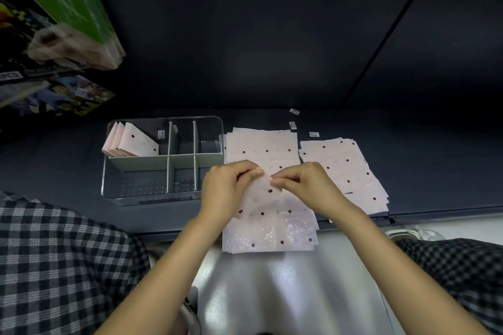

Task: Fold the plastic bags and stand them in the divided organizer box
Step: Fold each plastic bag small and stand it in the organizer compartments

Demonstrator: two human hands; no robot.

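Observation:
A pale pink plastic bag [261,198] with dark red dots is lifted above a flat stack of the same bags [261,147]. My left hand [228,187] and my right hand [304,185] both pinch its upper edge, fingertips nearly touching. The stack overhangs the front edge of the dark shelf. A second fanned stack of bags [348,166] lies to the right. The clear divided organizer box [163,200] stands to the left, with several folded bags [130,141] leaning upright in its far-left compartment. The box's other compartments hold no bags.
Small white label stickers [293,125] lie on the dark shelf [68,171] behind the stacks. Colourful boxed goods [60,8] hang over the upper left. My checked trouser legs [62,266] flank a pale floor [272,294] below the shelf edge.

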